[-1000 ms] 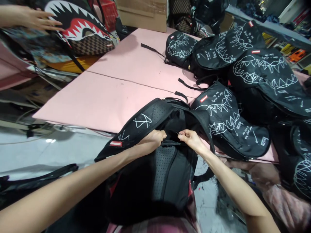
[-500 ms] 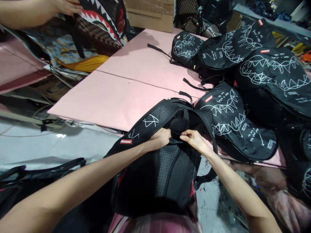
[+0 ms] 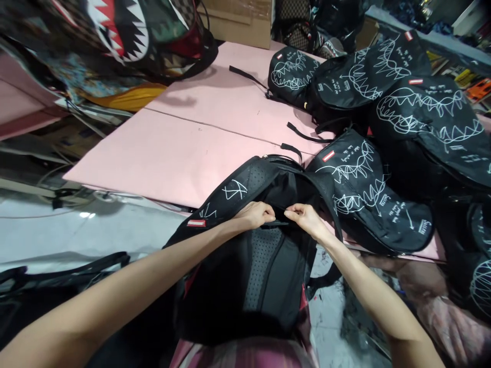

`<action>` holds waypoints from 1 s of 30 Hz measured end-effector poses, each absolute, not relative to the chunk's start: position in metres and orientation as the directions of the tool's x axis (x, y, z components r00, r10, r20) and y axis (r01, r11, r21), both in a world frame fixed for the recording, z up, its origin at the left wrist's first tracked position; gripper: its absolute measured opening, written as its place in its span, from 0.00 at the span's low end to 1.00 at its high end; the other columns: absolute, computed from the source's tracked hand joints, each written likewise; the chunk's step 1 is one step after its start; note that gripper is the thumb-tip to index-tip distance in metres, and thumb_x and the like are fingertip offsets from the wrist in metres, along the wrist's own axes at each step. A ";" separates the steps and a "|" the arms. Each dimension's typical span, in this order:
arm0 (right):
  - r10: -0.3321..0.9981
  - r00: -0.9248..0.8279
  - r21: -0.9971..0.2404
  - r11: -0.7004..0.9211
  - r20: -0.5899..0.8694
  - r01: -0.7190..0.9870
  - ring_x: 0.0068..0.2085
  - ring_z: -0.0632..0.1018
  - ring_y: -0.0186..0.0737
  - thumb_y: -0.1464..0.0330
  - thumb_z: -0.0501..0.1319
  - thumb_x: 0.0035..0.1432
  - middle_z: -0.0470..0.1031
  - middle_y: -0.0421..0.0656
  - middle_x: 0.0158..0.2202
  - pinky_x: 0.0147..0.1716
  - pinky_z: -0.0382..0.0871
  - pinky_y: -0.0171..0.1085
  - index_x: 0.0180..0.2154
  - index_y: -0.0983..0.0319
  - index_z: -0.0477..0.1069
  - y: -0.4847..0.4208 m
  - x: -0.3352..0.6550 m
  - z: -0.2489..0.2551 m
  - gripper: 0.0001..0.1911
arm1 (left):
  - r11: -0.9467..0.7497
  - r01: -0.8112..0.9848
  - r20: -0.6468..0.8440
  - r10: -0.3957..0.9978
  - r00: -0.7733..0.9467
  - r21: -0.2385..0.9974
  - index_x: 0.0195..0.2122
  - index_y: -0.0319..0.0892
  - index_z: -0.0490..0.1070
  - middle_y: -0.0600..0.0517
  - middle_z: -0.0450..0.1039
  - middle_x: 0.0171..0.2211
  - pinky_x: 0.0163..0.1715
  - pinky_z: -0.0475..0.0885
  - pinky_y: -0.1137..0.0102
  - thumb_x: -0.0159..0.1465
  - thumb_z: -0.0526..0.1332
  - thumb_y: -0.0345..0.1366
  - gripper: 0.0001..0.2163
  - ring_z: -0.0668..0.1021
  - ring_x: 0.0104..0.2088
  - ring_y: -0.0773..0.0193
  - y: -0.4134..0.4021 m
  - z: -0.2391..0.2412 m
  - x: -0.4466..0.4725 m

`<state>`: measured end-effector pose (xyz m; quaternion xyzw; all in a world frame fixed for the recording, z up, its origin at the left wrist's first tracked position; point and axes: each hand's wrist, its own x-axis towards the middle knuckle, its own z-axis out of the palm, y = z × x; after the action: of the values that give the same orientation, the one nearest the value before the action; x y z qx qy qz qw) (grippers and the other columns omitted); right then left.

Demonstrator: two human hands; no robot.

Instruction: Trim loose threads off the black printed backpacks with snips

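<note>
Head camera: a black backpack (image 3: pixel 284 271) lies from the person's lap to the near edge of the pink bench (image 3: pixel 184 153), its long axis running away from the person, open end toward the bench, perforated back panel (image 3: pixel 262 266) facing up. Left hand (image 3: pixel 256 213) and right hand (image 3: pixel 304 217) meet near the opening, each grip narrow, pinching black material at its edge; exactly which piece cannot be made out. The bag's interior is dark, and the left forearm covers part of its side, below a red label (image 3: pixel 196 223). A shark-mouth bag (image 3: pixel 118 30) is blurred and cut off above; another backpack (image 3: pixel 481 286) is cropped at right
</note>
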<state>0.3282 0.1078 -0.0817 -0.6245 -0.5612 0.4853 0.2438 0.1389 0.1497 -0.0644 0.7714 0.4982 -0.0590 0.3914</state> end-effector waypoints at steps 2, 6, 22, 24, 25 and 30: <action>0.940 -0.114 -0.841 -0.228 -0.322 0.491 0.29 0.72 0.35 0.59 0.59 0.50 0.74 0.41 0.28 0.29 0.59 0.32 0.32 0.65 0.74 0.108 0.328 -0.081 0.15 | -0.186 0.830 -0.495 0.727 0.476 0.526 0.35 0.50 0.76 0.58 0.77 0.33 0.31 0.65 0.76 0.58 0.58 0.40 0.08 0.77 0.36 0.65 0.150 -0.066 0.141; 0.938 -0.122 -0.761 -0.182 -0.324 0.623 0.30 0.73 0.36 0.59 0.57 0.54 0.75 0.42 0.29 0.28 0.59 0.33 0.33 0.65 0.74 0.109 0.327 -0.074 0.16 | -0.160 0.885 -0.513 0.764 0.392 0.437 0.31 0.44 0.76 0.51 0.77 0.30 0.30 0.65 0.73 0.59 0.57 0.36 0.08 0.78 0.35 0.61 0.145 -0.065 0.148; 0.896 -0.127 -0.559 -0.149 -0.425 0.815 0.30 0.76 0.39 0.64 0.62 0.51 0.78 0.40 0.26 0.26 0.59 0.33 0.28 0.58 0.79 0.118 0.312 -0.067 0.07 | -0.163 0.909 -0.466 0.816 0.342 0.383 0.36 0.39 0.70 0.42 0.75 0.39 0.34 0.67 0.69 0.64 0.50 0.33 0.10 0.77 0.41 0.56 0.138 -0.074 0.148; 0.893 -0.136 -0.565 -0.148 -0.429 0.812 0.31 0.77 0.40 0.64 0.62 0.51 0.78 0.40 0.27 0.26 0.59 0.33 0.27 0.58 0.78 0.118 0.309 -0.068 0.07 | -0.163 0.907 -0.460 0.819 0.344 0.389 0.35 0.39 0.70 0.42 0.75 0.38 0.33 0.67 0.69 0.64 0.50 0.33 0.10 0.77 0.40 0.57 0.138 -0.076 0.148; 0.894 -0.139 -0.567 -0.144 -0.426 0.811 0.31 0.77 0.40 0.64 0.62 0.51 0.78 0.40 0.27 0.27 0.59 0.33 0.27 0.58 0.78 0.119 0.308 -0.069 0.07 | -0.163 0.905 -0.457 0.820 0.346 0.393 0.35 0.39 0.70 0.42 0.75 0.37 0.33 0.67 0.69 0.64 0.50 0.33 0.09 0.77 0.39 0.57 0.138 -0.077 0.148; 0.930 -0.103 -0.550 -0.116 -0.352 0.827 0.32 0.77 0.41 0.67 0.59 0.53 0.78 0.42 0.28 0.30 0.61 0.34 0.28 0.59 0.77 0.117 0.307 -0.070 0.08 | -0.164 0.888 -0.416 0.837 0.355 0.429 0.32 0.39 0.68 0.45 0.74 0.36 0.35 0.67 0.69 0.64 0.50 0.32 0.09 0.76 0.38 0.59 0.137 -0.075 0.148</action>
<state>0.3070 0.1173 -0.0702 -0.6653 -0.6604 0.3399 0.0758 0.1477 0.1369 -0.0755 0.7619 0.5662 -0.0410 0.3118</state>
